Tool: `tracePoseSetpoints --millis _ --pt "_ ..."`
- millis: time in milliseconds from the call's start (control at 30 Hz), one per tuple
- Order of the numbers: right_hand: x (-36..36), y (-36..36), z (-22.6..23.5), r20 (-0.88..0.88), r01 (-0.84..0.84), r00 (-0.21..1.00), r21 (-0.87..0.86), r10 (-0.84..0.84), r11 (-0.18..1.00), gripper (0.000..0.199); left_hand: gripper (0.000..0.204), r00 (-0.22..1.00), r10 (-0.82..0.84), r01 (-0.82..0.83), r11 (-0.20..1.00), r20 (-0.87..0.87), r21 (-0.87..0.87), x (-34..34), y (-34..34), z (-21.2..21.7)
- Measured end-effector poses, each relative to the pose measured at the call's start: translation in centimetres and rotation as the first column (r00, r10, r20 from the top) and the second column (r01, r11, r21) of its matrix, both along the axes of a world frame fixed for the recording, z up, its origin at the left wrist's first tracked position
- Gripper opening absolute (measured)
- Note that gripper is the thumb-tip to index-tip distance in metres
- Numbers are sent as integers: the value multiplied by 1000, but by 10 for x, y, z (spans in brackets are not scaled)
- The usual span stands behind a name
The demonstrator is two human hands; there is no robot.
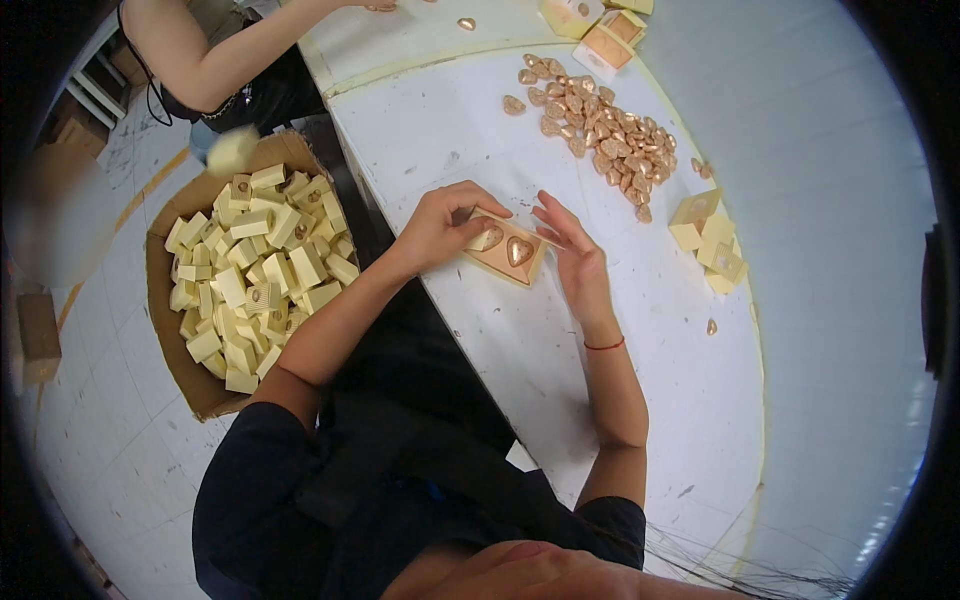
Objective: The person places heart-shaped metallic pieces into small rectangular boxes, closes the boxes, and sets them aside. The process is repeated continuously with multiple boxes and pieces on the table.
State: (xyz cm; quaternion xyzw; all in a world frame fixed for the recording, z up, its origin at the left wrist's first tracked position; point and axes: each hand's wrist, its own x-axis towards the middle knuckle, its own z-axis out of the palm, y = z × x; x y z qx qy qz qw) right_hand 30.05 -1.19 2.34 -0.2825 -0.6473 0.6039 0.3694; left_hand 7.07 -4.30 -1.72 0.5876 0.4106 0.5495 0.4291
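Observation:
On the white table lies a small pale yellow box (500, 268), its top off or open, with two gold foil-wrapped hearts (519, 251) side by side in its peach insert. My left hand (445, 228) grips the box's left end, the thumb resting over the left heart. Beside the right end is my right hand (580, 265), fingers stretched out and apart, with nothing seen in it. Whether its fingertips touch the box I cannot tell. Farther up the table spreads a pile of gold foil-wrapped hearts (620, 145).
A large cardboard carton (165, 300) full of pale yellow boxes stands left of the table. A blurred pale yellow box shape (233, 150) hangs above its far edge. More boxes (715, 240) lie at right and others (605, 45) at the far end. Another person's arm (225, 60) reaches over the table.

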Motion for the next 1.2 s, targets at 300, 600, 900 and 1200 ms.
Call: tracePoseSetpoints --millis 300,600,900,1200 --pt "9 -10 8 415 -55 882 564 -225 824 67 23 991 -43 44 999 128 -2 -1 3 -3" --pt "-1 -23 33 51 36 998 -11 -35 999 62 15 996 -31 26 998 85 52 0 4 -5" --pt "-4 -21 22 356 11 917 424 -178 906 49 24 979 -194 194 981 57 9 -19 -2 1" --pt "-7 -26 2 284 51 867 766 -409 641 44 30 965 -232 246 962 -122 116 -23 -10 9"
